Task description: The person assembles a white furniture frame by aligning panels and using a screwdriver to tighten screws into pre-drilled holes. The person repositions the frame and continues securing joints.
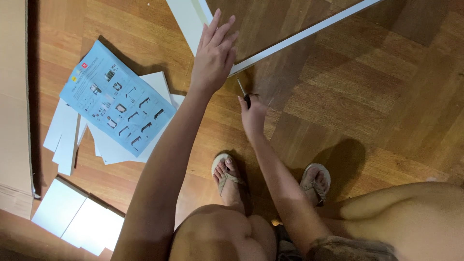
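My left hand (214, 53) rests flat, fingers apart, on the corner of a white furniture frame (299, 34) that lies on the wooden floor. My right hand (252, 113) is closed around a screwdriver (241, 88) with a dark handle. Its metal shaft points up at the frame's corner, just below my left hand. I am crouched, with both feet in sandals under me.
A blue assembly leaflet (113, 99) lies on white sheets (65, 137) at the left. A cardboard box (14, 106) runs along the left edge. White panels (77, 217) lie at the lower left. My sandalled feet (227, 176) stand on the parquet.
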